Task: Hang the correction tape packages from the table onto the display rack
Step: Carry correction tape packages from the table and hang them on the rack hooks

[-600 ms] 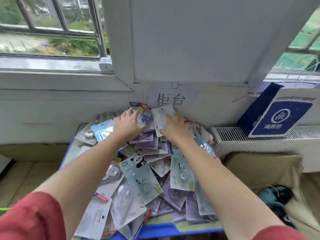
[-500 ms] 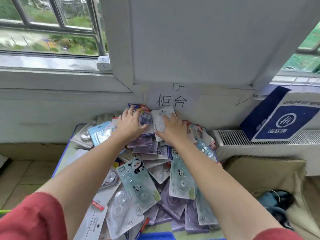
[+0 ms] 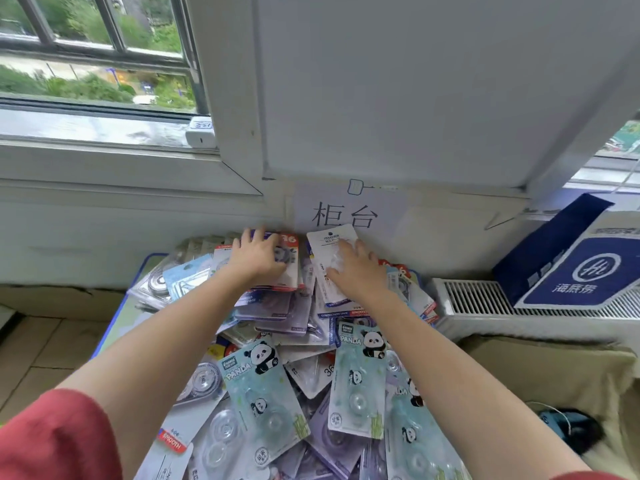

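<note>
Left grip (image 3: 258, 259) and right grip (image 3: 353, 268) have barely shifted over the last half second. Both stay planted side by side at the far end of the pile, and only the view has crept closer. So the pick is still being settled: nothing is lifted, and no display rack is in view.

Fingers of the left grip bend over a red-topped package (image 3: 290, 242), with the thumb against its clear blister. It looks like a hold forming, but I cannot tell whether it has clamped. The right grip lies spread and nearly flat on a white package (image 3: 327, 242), pressing rather than gripping. That package's top edge pokes out past the fingertips, up against the paper sign (image 3: 384, 206) on the wall.

On the wrist side of both grips, the correction tape packages (image 3: 263, 379) sprawl in a loose, overlapping heap under the forearms. A sliver of the tabletop (image 3: 119, 317) shows outside the left forearm.

The packages are flat printed cards with clear plastic bubbles over the tape wheels. Some are pale blue with pandas, others lilac, white or grey. My guess is they are slippery and will slide off each other, so lifting one may drag its neighbours along.
</note>
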`<state>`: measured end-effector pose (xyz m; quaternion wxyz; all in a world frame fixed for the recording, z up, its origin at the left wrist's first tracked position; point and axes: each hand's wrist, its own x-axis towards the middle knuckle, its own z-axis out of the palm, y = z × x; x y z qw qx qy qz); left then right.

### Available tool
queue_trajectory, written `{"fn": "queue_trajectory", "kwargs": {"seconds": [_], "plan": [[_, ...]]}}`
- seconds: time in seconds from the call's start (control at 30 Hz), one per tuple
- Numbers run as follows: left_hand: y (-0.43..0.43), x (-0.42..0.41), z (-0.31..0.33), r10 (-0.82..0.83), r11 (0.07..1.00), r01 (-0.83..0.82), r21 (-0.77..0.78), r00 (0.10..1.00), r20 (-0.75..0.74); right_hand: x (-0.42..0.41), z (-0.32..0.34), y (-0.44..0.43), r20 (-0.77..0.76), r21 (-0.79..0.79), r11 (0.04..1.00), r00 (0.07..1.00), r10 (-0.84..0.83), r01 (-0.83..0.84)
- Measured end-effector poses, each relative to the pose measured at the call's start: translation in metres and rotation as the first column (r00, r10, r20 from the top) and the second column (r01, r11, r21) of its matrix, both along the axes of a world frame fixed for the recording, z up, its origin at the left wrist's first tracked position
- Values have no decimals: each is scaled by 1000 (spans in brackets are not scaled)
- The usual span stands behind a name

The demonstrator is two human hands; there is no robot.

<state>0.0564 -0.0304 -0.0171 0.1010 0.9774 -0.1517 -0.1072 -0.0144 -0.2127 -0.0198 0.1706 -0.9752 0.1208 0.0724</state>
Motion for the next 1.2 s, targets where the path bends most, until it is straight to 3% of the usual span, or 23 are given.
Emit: {"fn": "queue_trajectory", "kwargs": {"seconds": [0.13, 0.23, 0.43, 0.6, 0.77, 0.97, 1.2], "plan": [[1, -3, 1, 41, 996, -51, -67, 990, -132, -1, -1, -4, -48, -70, 997, 999, 20, -24], [-4, -9, 0, 82, 993, -93, -69, 985, -152, -2, 0, -4, -39, -73, 997, 999, 23, -26], [-8, -15, -2, 152, 986, -157, -64, 985, -83, -2, 1, -4, -10, -44, 998, 999, 40, -41], [-1, -23, 5, 140, 979, -124, -163, 986, 88, -5, 5, 0, 74, -39, 998, 996, 49, -46], [15, -40, 13, 107, 982, -83, -170, 985, 135, -24, 13, 16, 124, -77, 997, 992, 36, -26], [52, -75, 18, 35, 978, 2, -208, 985, 172, -71, 14, 53, 166, -109, 989, 983, -78, 97], [104, -150, 6, -73, 971, 108, -211, 983, 168, -164, -5, 117, 110, -89, 965, 965, -237, 247]]}}
